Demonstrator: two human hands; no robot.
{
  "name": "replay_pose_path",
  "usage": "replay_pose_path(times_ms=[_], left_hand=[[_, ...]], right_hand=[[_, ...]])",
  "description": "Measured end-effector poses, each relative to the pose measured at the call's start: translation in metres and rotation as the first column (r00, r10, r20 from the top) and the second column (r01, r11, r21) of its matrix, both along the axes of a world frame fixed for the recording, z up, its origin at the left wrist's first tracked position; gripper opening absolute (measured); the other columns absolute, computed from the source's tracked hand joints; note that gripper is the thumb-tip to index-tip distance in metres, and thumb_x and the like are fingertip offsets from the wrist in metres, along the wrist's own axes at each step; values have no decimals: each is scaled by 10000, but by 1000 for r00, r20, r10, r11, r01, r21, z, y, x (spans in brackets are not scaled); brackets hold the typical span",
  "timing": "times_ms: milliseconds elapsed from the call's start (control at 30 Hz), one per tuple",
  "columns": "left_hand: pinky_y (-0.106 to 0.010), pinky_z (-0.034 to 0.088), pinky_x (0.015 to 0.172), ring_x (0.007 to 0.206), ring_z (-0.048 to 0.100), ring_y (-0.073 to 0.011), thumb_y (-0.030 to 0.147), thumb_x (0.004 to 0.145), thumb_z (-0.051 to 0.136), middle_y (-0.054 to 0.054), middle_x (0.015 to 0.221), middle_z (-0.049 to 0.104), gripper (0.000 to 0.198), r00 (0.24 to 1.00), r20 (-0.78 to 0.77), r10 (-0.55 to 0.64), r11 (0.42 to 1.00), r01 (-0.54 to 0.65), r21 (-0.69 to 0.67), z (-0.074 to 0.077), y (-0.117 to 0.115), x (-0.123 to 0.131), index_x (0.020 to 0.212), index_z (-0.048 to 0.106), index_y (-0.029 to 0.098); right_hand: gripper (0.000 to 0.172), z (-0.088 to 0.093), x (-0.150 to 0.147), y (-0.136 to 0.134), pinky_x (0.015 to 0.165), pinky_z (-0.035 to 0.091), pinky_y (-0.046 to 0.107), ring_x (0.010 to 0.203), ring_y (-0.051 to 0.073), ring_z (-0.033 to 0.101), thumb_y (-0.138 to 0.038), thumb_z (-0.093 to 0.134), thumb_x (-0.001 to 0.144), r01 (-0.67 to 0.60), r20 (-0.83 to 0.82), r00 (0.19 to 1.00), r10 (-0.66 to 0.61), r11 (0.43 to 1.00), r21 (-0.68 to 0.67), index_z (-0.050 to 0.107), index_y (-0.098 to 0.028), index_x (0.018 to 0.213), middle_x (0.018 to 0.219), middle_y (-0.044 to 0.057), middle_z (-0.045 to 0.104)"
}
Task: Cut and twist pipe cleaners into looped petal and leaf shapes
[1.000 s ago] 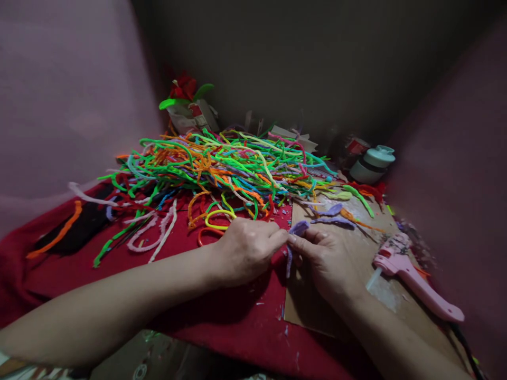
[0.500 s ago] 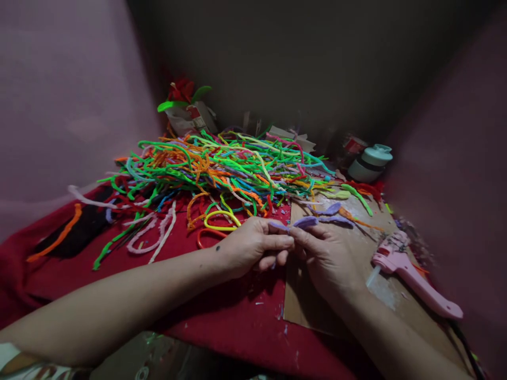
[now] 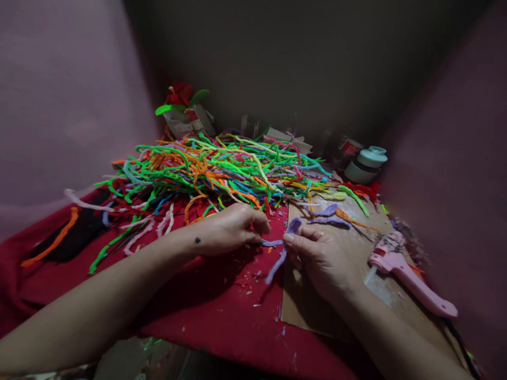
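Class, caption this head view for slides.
Left hand and right hand pinch a purple pipe cleaner over red cloth, beside a colourful heap and pink glue gun.

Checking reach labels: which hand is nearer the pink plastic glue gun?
Right. The right hand, pinching the fuzzy purple pipe cleaner, sits left of the pink plastic glue gun; the left hand, also pinching it, is farther left, over red cloth.

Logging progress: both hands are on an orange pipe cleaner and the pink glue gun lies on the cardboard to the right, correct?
No: the head view shows the pipe cleaner between the left hand and right hand is purple, not orange. The pink glue gun does lie on the cardboard.
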State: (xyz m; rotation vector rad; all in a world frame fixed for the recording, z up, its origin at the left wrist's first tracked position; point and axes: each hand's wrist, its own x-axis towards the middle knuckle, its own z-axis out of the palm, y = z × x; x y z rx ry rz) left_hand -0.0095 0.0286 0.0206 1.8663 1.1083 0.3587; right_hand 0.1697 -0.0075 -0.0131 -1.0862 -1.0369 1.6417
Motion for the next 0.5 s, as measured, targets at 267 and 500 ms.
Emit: replay_pose_path(times_ms=[267,500], left_hand=[[-158,300,443,473,399,-33,264,730,617,26,651,545,234,880,441,179,942,-23,-336,-7,-12,16,919,614,126],[-162,379,541,591,495,-57,207,735,606,3,699,598,135,900,424,107,976,-14,-216,-8,-14,17,820,648,112]], right_hand=[[149,-10,-1,-5,401,252,208,398,61,402,-268,673,672,-154,33,987,155,987,-45,618,-131,652,501,-20,540],[224,-7,-1,-6,410,168,225,404,45,285,-309,686,659,-151,102,983,152,988,-17,600,-123,571,435,-60,397]])
